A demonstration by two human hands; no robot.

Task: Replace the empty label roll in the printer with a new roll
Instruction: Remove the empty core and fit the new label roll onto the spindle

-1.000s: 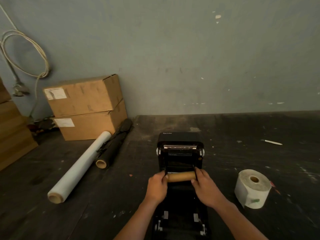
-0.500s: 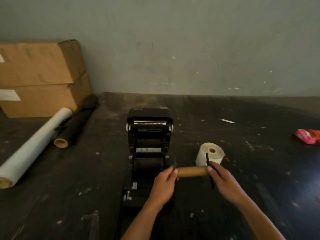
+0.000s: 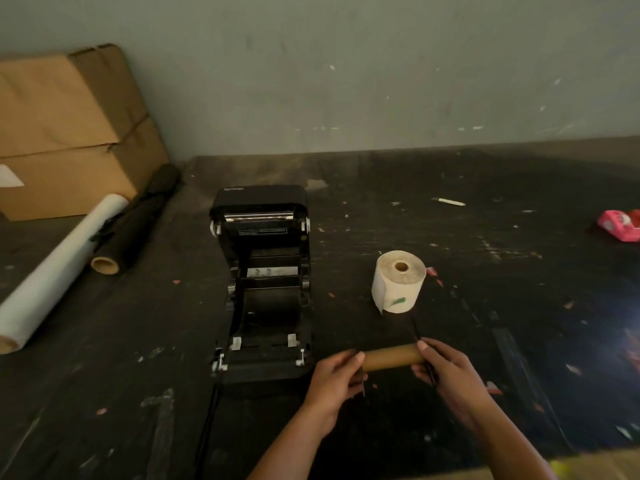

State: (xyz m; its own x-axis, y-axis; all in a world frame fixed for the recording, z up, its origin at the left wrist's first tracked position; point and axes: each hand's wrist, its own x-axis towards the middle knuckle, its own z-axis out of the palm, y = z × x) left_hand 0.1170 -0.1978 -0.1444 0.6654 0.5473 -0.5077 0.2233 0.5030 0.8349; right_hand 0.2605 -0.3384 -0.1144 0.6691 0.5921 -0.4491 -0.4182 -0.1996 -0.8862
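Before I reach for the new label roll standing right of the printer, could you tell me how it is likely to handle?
The label roll stands on its flat end, core hole up, so it probably will not roll unless tipped. It looks fully wound, so likely solid and fairly heavy for its size. A loose flap shows at its lower left edge, which may unwind if dragged.

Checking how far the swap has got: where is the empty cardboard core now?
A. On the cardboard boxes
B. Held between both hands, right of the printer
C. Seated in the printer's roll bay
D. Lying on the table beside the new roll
B: the core is gripped at its ends by the left hand and right hand, outside the open printer.
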